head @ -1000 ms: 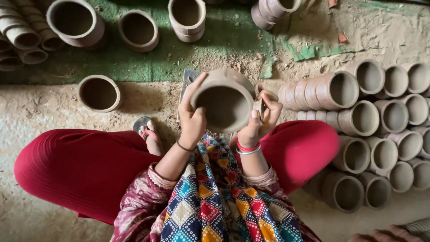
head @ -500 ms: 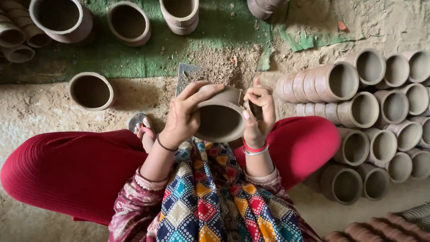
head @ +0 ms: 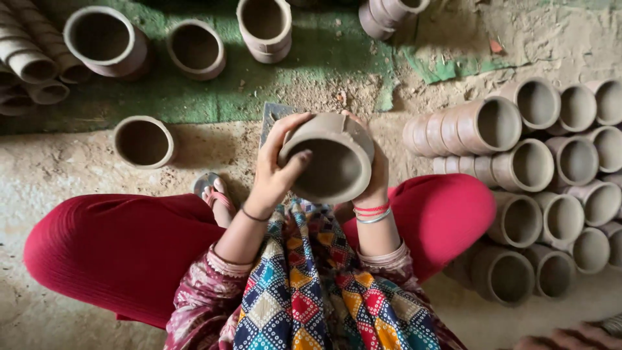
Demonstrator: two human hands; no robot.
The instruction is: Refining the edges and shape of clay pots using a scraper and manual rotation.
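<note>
I hold one unfired grey-brown clay pot [head: 330,162] in front of me with its open mouth tilted toward me. My left hand [head: 275,165] grips its left rim, thumb hooked inside the mouth. My right hand [head: 376,178] cups the pot's right side from behind, mostly hidden by the pot, with red and silver bangles at the wrist. A flat grey tool [head: 272,116] lies on the ground just beyond the pot. I sit cross-legged in red trousers [head: 110,246] with a colourful patterned scarf over my lap.
Stacked clay pots [head: 518,162] lie in rows on their sides at the right. A single pot [head: 144,141] stands on the left, more pots [head: 194,46] stand on a green mat [head: 194,97] at the back. Another person's fingers [head: 570,337] show at the bottom right.
The pot has been turned in my hands: its mouth now faces me more fully. My left thumb has moved inside the rim and my right hand has slid behind the pot.
</note>
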